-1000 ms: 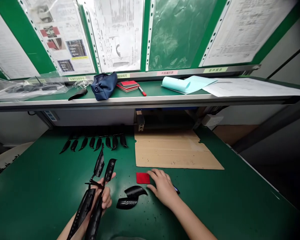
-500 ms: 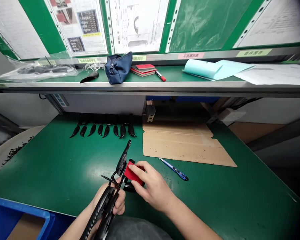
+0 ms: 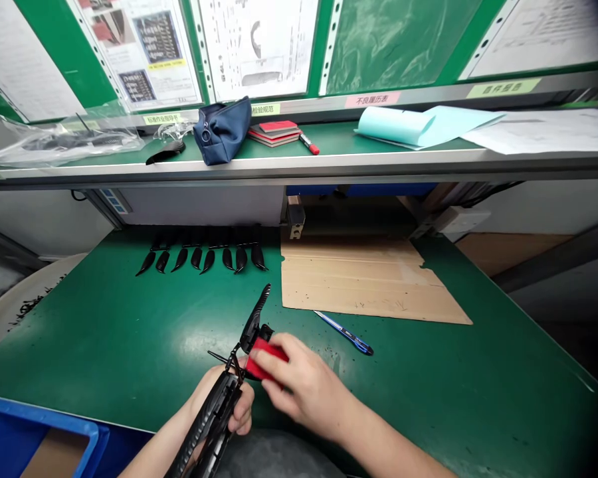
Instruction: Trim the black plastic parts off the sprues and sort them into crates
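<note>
My left hand (image 3: 242, 408) is closed around a black moulded plastic part (image 3: 206, 415), whose long, curved, ribbed pieces are joined by thin runners. One blade-like piece (image 3: 256, 318) points up and away from me, and the lower end runs out of the bottom of the view. Pinched in my right hand (image 3: 306, 385) is a small red rectangular pad (image 3: 265, 360). It lies against the black part near the joint, where my fingers cover some of the contact.
On the green table (image 3: 169, 332) lie a blue utility knife (image 3: 345, 333), a cardboard sheet (image 3: 363, 282) and a row of black parts (image 3: 206, 260). A shelf edge (image 3: 329, 168) crosses above, carrying a pouch (image 3: 222, 133) and red pads (image 3: 278, 127). A blue bin (image 3: 97, 435) stands lower left.
The red pad in my right hand has moved slightly down along the black part and looks blurred. The black part has shifted a little to the right. The camera view has moved slightly.
</note>
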The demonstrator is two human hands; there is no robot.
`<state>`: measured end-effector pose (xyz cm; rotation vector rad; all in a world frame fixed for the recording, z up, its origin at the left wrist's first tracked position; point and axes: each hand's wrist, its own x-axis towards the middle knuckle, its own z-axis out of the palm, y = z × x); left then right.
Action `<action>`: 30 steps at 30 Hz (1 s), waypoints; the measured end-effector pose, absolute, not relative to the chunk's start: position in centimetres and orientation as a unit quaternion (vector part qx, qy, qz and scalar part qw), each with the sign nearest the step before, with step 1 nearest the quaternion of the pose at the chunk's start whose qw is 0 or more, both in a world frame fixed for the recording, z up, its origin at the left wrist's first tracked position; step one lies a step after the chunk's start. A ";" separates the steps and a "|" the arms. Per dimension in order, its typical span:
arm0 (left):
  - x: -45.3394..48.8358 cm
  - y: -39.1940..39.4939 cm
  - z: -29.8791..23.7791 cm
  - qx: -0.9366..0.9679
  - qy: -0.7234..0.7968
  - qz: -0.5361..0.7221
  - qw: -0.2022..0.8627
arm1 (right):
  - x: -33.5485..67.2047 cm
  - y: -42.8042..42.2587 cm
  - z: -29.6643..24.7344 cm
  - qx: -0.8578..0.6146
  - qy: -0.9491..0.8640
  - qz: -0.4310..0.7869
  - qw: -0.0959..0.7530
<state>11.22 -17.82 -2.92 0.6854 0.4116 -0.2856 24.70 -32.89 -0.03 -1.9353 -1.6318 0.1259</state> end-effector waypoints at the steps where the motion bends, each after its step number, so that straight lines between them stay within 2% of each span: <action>1: 11.3 -17.9 -3.0 0.333 0.204 -0.132 0.911 | 24.6 -32.9 -0.1 -0.724 -0.619 0.048 0.300; 20: 11.7 -18.0 -3.5 0.323 0.177 -0.158 0.916 | 25.9 -33.1 -0.3 -0.717 -0.603 0.105 0.334; 22: 11.9 -17.9 -3.2 0.318 0.177 -0.156 0.918 | 26.8 -33.3 -0.6 -0.735 -0.545 0.126 0.384; 24: 12.0 -17.8 -3.0 0.316 0.181 -0.155 0.918 | 27.0 -33.7 -0.9 -0.743 -0.433 0.177 0.479; 27: 12.3 -17.6 -3.2 0.326 0.182 -0.171 0.912 | 25.5 -33.8 -1.3 -0.626 -0.304 0.337 0.634; 30: 12.5 -17.8 -3.4 0.334 0.180 -0.178 0.908 | 23.7 -33.2 -1.8 -0.500 -0.222 0.449 0.706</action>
